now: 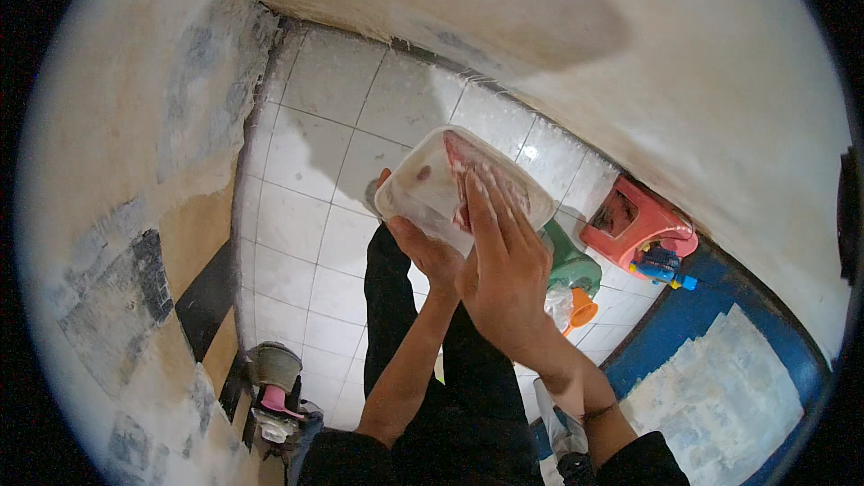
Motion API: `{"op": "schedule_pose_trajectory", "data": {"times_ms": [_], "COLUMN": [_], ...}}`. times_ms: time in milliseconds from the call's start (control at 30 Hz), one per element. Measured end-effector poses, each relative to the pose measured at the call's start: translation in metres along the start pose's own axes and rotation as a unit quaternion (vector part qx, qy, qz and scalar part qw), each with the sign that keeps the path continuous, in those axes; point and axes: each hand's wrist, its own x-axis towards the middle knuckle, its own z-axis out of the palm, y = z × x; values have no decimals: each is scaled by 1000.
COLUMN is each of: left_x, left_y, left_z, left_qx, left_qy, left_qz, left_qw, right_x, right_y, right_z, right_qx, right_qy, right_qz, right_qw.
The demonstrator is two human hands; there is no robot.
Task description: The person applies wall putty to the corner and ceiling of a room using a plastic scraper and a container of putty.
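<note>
My left hand (423,256) grips a shallow white rectangular plastic container (423,198) by its underside and left end, holding it tilted above my legs. My right hand (504,265) has its fingers extended and pressed together on a crumpled red cloth-like item (457,155), streaked with white, inside the container. My fingers cover much of that item, so what exactly it is cannot be made out. A small brown mark shows on the container's inner surface, left of the red item.
Under me is a white tiled floor (306,153), walled closely on left and far side. At right stand a red plastic stool (612,216) with a blue bottle (659,265), a green plastic item (567,261), an orange scoop (581,306) and a blue panel (747,297). A bucket (274,367) sits lower left.
</note>
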Motion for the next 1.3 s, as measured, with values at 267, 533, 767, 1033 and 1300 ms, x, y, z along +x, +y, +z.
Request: {"op": "schedule_pose_trajectory", "data": {"times_ms": [267,533,767,1033,1300], "left_x": [9,28,23,31,26], "left_y": [-20,-25,-13,-20,-13], "left_z": [-22,-34,-7,-40,-35], "left_qx": [-104,211,245,-81,108], "left_qy": [27,-5,52,43,70], "left_qz": [-45,235,302,2,94], "left_qw": [993,949,920,996,987], "right_x": [-10,-27,-14,-6,-15], "right_y": [6,6,18,15,10], "right_z": [13,16,8,-6,-2], "right_qx": [41,57,62,48,102], "right_qy": [-7,-51,35,69,58], "right_qz": [-27,-35,-43,-86,-100], "right_qw": [999,996,997,993,988]}}
